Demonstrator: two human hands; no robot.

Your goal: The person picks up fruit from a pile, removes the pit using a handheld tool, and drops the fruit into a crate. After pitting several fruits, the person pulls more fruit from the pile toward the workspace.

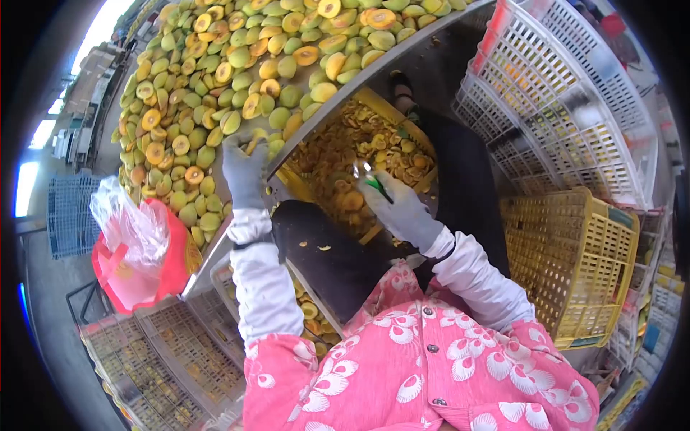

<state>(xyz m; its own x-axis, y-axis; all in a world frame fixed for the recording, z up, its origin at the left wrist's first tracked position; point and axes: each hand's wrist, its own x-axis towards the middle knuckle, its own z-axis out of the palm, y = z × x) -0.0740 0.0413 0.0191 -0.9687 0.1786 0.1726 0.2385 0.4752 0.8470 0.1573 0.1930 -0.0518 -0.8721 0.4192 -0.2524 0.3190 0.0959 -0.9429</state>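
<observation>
- Grey-gloved left hand (244, 171): at table (366, 74) edge, fingers half-curled beside fruit (223, 72); whether gripping, cannot tell.
- Right hand (404, 214): fingers closed round green-handled tool (379, 188), metal end above yellow crate (293, 185).
- Fruit: heaped on table, many halved.

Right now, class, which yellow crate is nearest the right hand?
The yellow crate between the legs, holding fruit pieces beside the right hand; the lattice-sided crate stands farther away, beyond the right leg.
</observation>
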